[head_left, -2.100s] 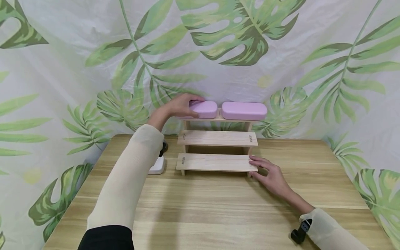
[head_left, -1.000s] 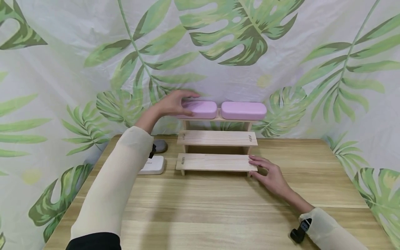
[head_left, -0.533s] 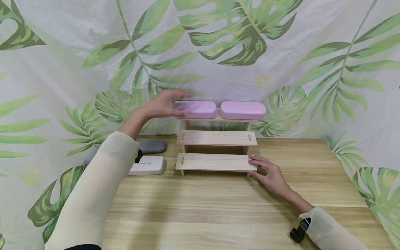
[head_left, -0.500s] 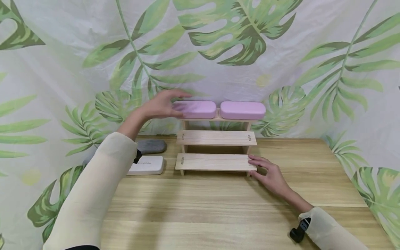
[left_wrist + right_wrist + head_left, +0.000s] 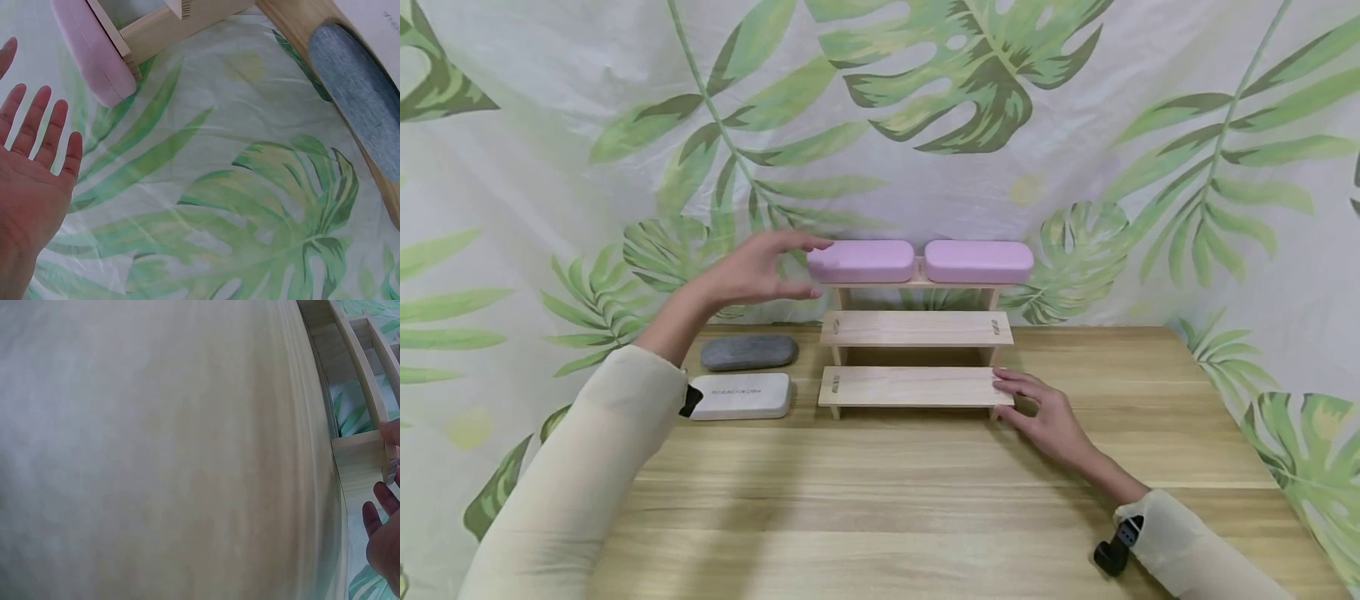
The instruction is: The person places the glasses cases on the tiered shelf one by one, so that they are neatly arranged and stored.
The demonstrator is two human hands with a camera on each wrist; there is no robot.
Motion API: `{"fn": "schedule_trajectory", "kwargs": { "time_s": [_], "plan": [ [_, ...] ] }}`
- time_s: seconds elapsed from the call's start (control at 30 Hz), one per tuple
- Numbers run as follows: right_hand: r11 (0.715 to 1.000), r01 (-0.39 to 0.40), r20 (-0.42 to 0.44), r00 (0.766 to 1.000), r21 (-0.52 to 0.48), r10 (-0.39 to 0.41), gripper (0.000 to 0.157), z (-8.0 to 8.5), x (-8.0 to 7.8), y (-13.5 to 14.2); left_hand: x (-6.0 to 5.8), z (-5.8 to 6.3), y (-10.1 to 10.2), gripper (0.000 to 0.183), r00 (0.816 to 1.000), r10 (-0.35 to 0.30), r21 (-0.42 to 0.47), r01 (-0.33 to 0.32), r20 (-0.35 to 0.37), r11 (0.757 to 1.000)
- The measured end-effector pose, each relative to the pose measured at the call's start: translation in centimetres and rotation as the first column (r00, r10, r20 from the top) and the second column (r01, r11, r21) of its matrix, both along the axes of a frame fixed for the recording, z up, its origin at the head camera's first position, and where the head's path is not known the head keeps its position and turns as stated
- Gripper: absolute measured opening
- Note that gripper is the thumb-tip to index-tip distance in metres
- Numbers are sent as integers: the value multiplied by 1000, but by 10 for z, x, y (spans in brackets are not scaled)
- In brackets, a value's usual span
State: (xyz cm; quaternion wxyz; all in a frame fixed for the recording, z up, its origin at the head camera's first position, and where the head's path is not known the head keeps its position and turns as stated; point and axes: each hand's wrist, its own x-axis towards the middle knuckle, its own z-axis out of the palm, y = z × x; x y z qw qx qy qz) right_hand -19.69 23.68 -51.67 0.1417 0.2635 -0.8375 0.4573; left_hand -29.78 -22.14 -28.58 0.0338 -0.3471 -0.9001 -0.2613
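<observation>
Nearest you is the wood-grain surface (image 5: pixel 865 508), its front part on your side of both grips. On your right wrist, just behind that grip, sits a black device (image 5: pixel 1117 546). Your right grip (image 5: pixel 1048 421) pinches the right end of the lowest shelf (image 5: pixel 910 387) of the wooden stand (image 5: pixel 916 330), fingers over the top and thumb lower, by the front edge.

Below your left grip lies a white case (image 5: pixel 741 397); its small lettering is not fully legible. Just beyond it, also below the left grip, a grey case (image 5: pixel 748 352) rests on the surface.

Your left grip (image 5: pixel 748 271) is released, fingers extended and thumb spread; the left wrist view shows it apart from the case beside it. Immediately right of this grip, the left pink case (image 5: pixel 863 261) rests on the top of the stand. Farther right, the right pink case (image 5: pixel 978 261) lies next to it, a narrow gap between them. Behind everything hangs a leaf-print backdrop (image 5: pixel 925 187).
</observation>
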Motion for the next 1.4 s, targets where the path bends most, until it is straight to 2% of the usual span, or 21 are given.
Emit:
{"fn": "schedule_trajectory", "kwargs": {
  "time_s": [0.13, 0.23, 0.5, 0.67, 0.9, 1.1, 1.4],
  "plan": [
    [1000, 1, 7, 1000, 6, -1, 42, 0, 0, 0, 6, -3, -7, 73, 1000, 18, 25, -19, 15, 1000],
    [1000, 5, 8, 1000, 2, -5, 42, 1, -1, 0, 11, -4, -10, 73, 1000, 4, 43, -4, 1, 999],
    [1000, 10, 23, 1000, 9, -10, 42, 2, -2, -1, 27, -7, -18, 70, 991, -75, 14, 77, -115, 997],
    [1000, 13, 26, 1000, 8, -13, 41, 3, -2, 0, 40, -13, -23, 75, 992, -79, -14, 78, -102, 997],
    [1000, 12, 16, 1000, 11, -12, 41, 2, -3, 1, 53, -23, -32, 76, 988, -111, -13, 110, -107, 994],
    [1000, 13, 11, 1000, 4, -13, 42, 1, -1, 1, 59, -31, -42, 73, 992, -88, -7, 87, -88, 996],
    [1000, 19, 24, 1000, 8, -19, 42, 1, -1, 1, 71, -45, -57, 70, 999, -15, -14, 14, -37, 1000]
  ]
}}
